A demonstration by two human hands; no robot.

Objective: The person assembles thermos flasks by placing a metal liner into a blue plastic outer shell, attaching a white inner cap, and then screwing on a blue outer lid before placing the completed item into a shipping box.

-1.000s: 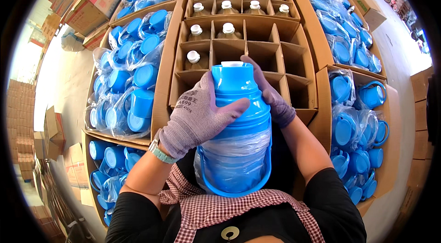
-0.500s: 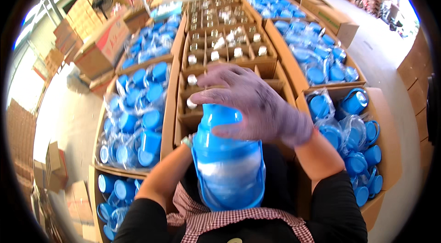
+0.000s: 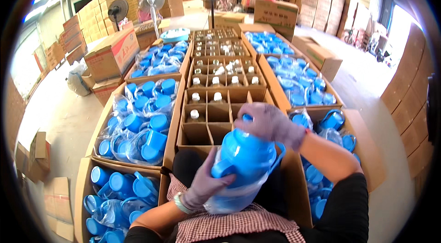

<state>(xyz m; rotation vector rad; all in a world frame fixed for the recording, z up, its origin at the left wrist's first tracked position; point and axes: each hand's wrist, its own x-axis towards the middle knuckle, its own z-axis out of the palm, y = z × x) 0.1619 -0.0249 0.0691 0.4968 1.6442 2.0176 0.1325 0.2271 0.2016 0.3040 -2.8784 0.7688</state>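
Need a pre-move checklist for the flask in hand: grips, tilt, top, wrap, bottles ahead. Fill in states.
1. Left hand holding the flask: ok, it grips the side.
2. Right hand grip: cannot tell; it is over the top, fingers partly hidden and blurred.
3. Flask upright: not ok, its top leans to the right.
4. Top seated: cannot tell, the right hand covers much of it.
5. Clear wrap off the flask: not ok, it is around the lower part.
6. Bottles in the nearest divided box capped: ok for the three that show, all with white caps.
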